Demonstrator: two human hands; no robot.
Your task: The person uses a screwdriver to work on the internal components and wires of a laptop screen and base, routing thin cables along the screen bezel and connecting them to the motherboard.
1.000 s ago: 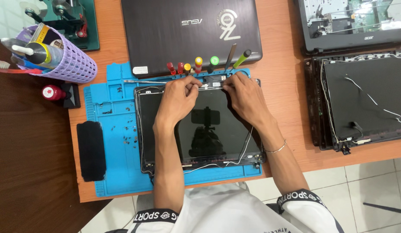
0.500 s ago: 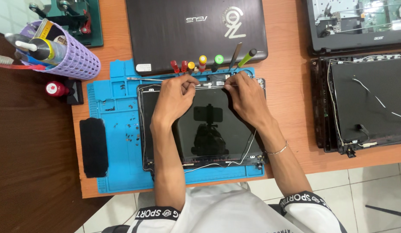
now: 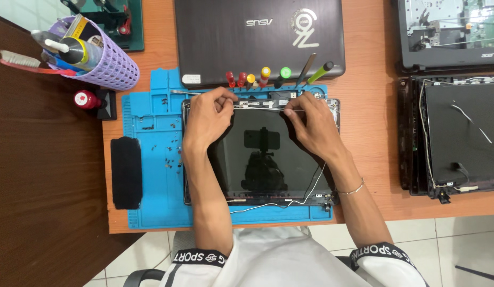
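Surface: orange-brown wooden desk point(image 3: 374, 143) with a blue silicone work mat point(image 3: 156, 175) laid on it; white floor tiles show at 6 o'clock.
Left hand: left hand point(image 3: 207, 114) curled at the panel's top edge, thumb and forefinger pinching the thin silver strip point(image 3: 260, 108) that runs along that edge.
Right hand: right hand point(image 3: 310, 122) likewise pinching the same strip, near its 3 o'clock end.
Panel: dark glossy laptop screen panel in its open frame point(image 3: 268, 159) lies flat on the mat, between the forearms.
Change: both hands have barely shifted over the last second and stay at the top edge; only the view has drifted. Judged from that, work on the strip is ongoing, not finished.
Outward, 12 o'clock: row of colour-handled screwdrivers point(image 3: 265, 77) just beyond the panel, then a closed dark grey laptop point(image 3: 257, 37).
Outward, 3 o'clock: stripped black laptop lid with loose white wires point(image 3: 459, 138).
Outward, 10 o'clock: purple perforated tool cup point(image 3: 106, 64).
Outward, 9 o'clock: black rectangular pad point(image 3: 125, 172).
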